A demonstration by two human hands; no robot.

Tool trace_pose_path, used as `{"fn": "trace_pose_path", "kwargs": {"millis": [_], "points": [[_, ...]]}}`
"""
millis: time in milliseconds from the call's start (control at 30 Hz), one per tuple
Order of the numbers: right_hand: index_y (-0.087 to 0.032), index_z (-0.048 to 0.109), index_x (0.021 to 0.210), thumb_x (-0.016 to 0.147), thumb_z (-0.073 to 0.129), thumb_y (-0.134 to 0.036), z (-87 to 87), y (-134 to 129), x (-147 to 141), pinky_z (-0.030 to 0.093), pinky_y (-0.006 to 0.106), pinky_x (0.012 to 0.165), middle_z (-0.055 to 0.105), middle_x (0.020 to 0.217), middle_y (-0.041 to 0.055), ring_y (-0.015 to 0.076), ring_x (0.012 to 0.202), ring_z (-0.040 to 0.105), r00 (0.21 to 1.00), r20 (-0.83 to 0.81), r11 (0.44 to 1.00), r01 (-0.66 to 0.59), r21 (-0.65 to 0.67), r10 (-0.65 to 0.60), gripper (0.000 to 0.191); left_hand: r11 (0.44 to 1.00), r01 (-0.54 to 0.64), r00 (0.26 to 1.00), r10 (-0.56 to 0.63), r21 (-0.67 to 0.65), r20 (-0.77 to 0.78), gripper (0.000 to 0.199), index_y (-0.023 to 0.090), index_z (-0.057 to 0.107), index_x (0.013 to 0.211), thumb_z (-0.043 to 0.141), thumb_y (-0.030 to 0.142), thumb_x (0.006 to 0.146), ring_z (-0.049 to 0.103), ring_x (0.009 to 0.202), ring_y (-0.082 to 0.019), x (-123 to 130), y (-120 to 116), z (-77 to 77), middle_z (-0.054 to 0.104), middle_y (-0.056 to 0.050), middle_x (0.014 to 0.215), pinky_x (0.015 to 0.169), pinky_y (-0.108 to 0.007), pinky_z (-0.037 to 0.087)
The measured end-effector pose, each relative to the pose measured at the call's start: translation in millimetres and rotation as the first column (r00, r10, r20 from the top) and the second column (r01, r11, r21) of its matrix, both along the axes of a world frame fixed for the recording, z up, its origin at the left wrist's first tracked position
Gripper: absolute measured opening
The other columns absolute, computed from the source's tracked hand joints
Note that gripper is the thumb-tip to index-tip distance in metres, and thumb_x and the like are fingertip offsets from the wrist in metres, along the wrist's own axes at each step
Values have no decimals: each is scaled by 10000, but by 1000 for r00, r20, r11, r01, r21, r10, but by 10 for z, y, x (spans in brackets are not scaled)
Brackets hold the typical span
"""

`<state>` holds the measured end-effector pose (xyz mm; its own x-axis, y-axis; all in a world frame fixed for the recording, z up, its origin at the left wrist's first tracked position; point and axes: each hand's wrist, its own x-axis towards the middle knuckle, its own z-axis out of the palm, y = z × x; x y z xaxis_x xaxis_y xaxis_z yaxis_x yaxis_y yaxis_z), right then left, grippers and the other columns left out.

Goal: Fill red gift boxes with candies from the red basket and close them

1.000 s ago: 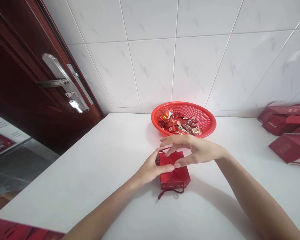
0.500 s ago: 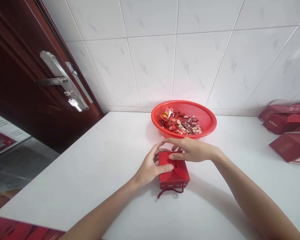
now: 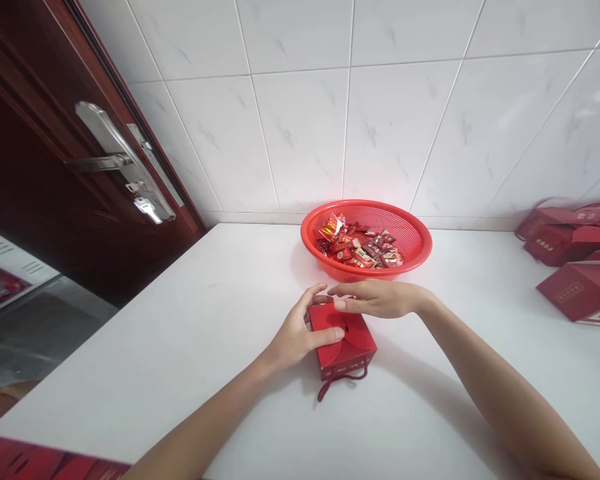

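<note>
A small red gift box (image 3: 356, 343) sits on the white table, its top flaps folded together around a small slot. A dark red cord handle (image 3: 344, 377) hangs from its near side. My left hand (image 3: 296, 335) grips the box from the left, thumb on the lid and fingers partly hidden behind it. Over the far edge lies my right hand (image 3: 381, 298), fingers stretched out and thumb at the lid's far edge. Just beyond both hands, a red plastic basket (image 3: 417, 248) holds many wrapped candies (image 3: 363, 255).
Several red boxes (image 3: 575, 290) stand at the table's right side. A tiled wall (image 3: 300, 133) runs behind the white table (image 3: 205, 320). To the left is a dark wooden door (image 3: 35, 133) with keys in its lock. More red boxes (image 3: 35, 461) show at the lower left.
The box has turned slightly and its near side shows more. My right hand has shifted a little back and left, its thumb moving from the lid's middle toward the far edge.
</note>
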<state>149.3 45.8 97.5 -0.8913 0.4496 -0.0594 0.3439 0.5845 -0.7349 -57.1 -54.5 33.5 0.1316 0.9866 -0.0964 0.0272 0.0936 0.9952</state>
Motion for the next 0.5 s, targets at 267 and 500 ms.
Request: {"fn": "trace_pose_path", "kwargs": {"millis": [267,500], "points": [[-201,690,1290,992,576,-554,-134,104,-148,514,397,1011,688,1288,90,239,1170,642,957,-289,940,-71,-334,-30,475,995,-35,997,40,95,-58,943,308,345,1470,880,396,699,600,1228,-307,9,-24,41,462,-126,1501,1045,-463,507],[-195,711,1117,812,830,-369,-31,-15,-176,569,405,923,744,1043,58,219,985,728,835,-448,849,42,-527,-319,371,991,-100,992,106,83,-62,1147,322,189,1575,895,422,676,457,1392,-346,32,-56,11,345,-153,1592,1126,-503,429]]}}
